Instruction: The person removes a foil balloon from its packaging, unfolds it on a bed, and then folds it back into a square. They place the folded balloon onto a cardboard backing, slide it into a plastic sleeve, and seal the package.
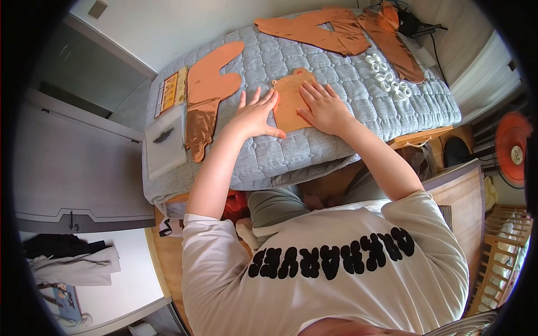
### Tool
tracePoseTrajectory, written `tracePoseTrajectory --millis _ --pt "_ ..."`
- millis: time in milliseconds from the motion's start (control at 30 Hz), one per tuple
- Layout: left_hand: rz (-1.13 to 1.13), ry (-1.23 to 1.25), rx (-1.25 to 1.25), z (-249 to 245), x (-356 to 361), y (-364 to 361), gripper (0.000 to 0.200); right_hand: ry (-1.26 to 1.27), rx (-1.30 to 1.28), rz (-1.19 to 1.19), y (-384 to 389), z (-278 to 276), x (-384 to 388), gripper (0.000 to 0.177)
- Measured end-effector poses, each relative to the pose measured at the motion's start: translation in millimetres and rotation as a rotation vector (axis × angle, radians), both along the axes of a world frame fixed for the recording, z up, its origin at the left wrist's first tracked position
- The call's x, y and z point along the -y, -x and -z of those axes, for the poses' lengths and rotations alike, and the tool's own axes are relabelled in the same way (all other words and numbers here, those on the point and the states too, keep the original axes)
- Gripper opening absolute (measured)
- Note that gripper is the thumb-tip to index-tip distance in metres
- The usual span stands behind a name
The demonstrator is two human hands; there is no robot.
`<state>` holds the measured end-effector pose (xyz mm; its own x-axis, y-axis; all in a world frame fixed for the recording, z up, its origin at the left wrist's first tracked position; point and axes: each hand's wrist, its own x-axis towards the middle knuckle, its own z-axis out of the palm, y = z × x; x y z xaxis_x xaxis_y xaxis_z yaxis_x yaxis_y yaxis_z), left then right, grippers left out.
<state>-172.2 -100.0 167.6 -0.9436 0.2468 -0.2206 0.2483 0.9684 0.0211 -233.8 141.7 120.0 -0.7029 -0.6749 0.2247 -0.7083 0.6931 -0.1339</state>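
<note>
Orange balloon [291,106] lies flat beneath both spread hands [291,112] on quilted bedding [330,154].

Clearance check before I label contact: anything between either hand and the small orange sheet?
Nothing visible. The right hand lies flat on the orange sheet; the left hand is at its left edge. The larger foil shape lies clear, farther left.

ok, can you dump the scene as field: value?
left hand: open, fingers spread, at the left edge of the tan sheet
right hand: open, over the tan sheet's right side
surface: quilted gray bedding
left side: copper-colored foil shape, printed card, dark bundle
far side: more copper-colored foil
right side: loose group of white rolls
</note>
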Motion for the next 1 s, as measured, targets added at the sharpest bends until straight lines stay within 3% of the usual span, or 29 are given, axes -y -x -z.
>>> tracePoseTrajectory --millis 333,400,433,467,533,633,833,933,1000 --pt "-0.149 0.189 0.148 -14 5 8 0.153 0.014 -0.032 0.003 -1 2 1 0.072" --pt "-0.191 -0.356 0.071 -20 13 12 0.151 0.007 -0.023 -0.006 -1 1 1 0.071" --pt "-0.163 -0.519 -0.053 -15 7 10 0.133 0.010 -0.026 -0.005 0 1 2 0.071" --pt "-0.165 -0.518 -0.055 -12 -7 14 0.133 0.006 -0.028 -0.004 1 3 2 0.070" --pt "-0.064 -0.474 -0.300 1 -41 20 0.113 -0.003 -0.032 -0.013 1 2 1 0.069" --pt "-0.075 -0.326 -0.387 34 -73 16 0.097 -0.062 0.020 -0.009 -2 -7 1 0.071" --pt "-0.090 -0.362 -0.386 53 -72 12 0.096 -0.097 0.057 -0.024 -1 -15 -2 0.065" --pt "-0.115 -0.376 -0.347 53 -73 11 0.092 -0.046 0.137 -0.091 7 -23 -9 0.060" --pt "-0.112 -0.284 -0.355 50 -76 10 0.094 0.435 0.587 -0.047 32 -13 -15 0.054"
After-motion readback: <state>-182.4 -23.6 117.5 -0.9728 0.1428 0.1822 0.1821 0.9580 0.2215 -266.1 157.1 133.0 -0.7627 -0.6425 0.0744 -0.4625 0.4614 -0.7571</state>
